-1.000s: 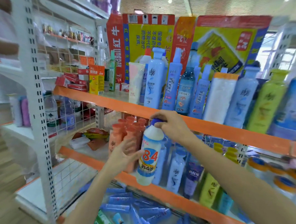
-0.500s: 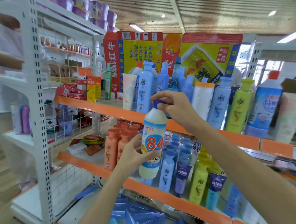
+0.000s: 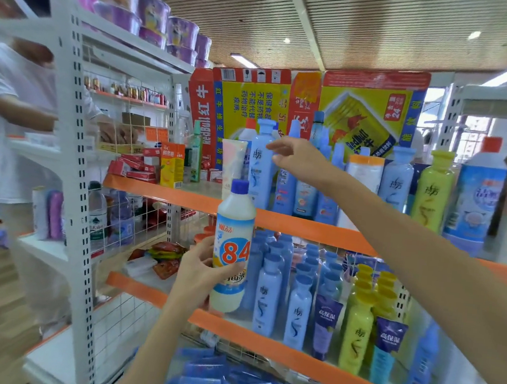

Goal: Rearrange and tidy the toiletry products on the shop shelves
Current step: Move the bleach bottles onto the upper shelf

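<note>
My left hand point(image 3: 203, 268) grips a white "84" bottle point(image 3: 232, 246) with a blue cap, held upright in front of the middle shelf. My right hand point(image 3: 293, 158) is raised to the upper shelf point(image 3: 305, 227), fingers apart, touching or nearly touching a tall pale-blue bottle point(image 3: 261, 167). Next to that bottle stand a pink-white tube point(image 3: 231, 164), more blue bottles and a yellow-green bottle point(image 3: 432, 188). The middle shelf point(image 3: 307, 350) carries rows of pale-blue bottles point(image 3: 268, 293), yellow bottles point(image 3: 356, 327) and purple tubes point(image 3: 326, 324).
Flattened red-and-yellow cartons point(image 3: 311, 104) back the upper shelf. Blue tubes point(image 3: 220, 376) lie in a heap on the bottom shelf. A white upright point(image 3: 76, 173) stands left, with a person in white point(image 3: 12, 97) beyond it. Purple bowls point(image 3: 152, 15) top the left rack.
My right hand has let go of the 84 bottle's cap and risen to the upper shelf. My left hand alone holds the bottle now. The view has tilted upward.
</note>
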